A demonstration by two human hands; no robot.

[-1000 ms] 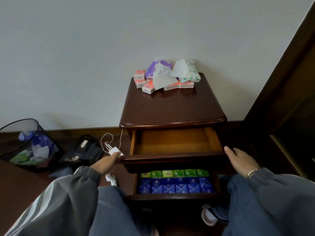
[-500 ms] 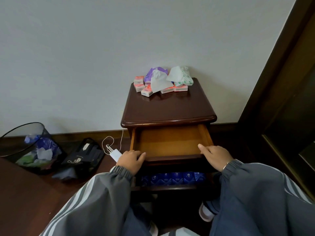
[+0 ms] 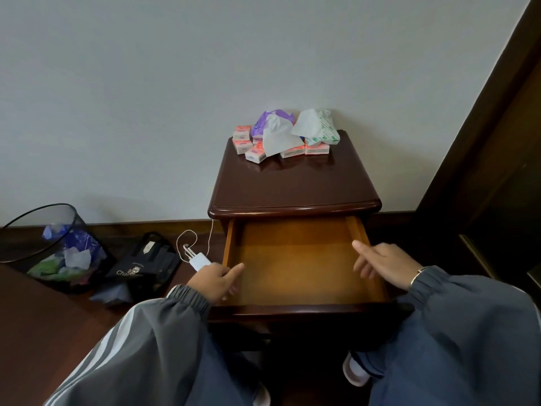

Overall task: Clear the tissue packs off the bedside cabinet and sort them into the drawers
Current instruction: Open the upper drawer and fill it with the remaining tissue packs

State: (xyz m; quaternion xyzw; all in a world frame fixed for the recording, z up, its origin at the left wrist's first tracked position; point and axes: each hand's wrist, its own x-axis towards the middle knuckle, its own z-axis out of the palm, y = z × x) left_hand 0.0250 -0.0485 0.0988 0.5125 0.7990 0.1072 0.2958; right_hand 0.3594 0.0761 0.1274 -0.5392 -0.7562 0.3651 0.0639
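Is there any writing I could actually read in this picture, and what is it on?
"Cha…": pale letters on the black bag on the floor; the rest is cut off by a fold and cannot be read.
Green print on the green-and-white tissue pack: too small to read.
Marks on the pink tissue packs: blurred, unreadable.
No other text shows.

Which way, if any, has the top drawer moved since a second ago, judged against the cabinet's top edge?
Yes. The top drawer has slid further out from under the cabinet top, towards the person, and now hides the lower drawer's blue and green packs.
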